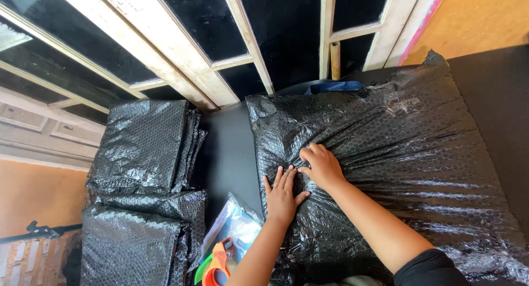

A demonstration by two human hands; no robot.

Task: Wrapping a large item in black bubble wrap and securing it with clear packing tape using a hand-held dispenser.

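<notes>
Wrapping under way: left hand (282, 195) lies flat and open, right hand (321, 166) pinches gathered black bubble wrap (397, 154) at frame centre; taping likely needs the orange tape dispenser (216, 265), lower left.

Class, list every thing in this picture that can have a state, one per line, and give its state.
Large black bubble-wrap parcel: lying flat on the dark table, wrap creased and gathered toward the hands.
Left hand: flat, fingers spread, pressing the parcel.
Right hand: fingers curled, pinching the gathered wrap.
Stack of wrapped bundles: piled, closed.
Orange and green tape dispenser: lying unused beside a clear plastic bag.
</notes>
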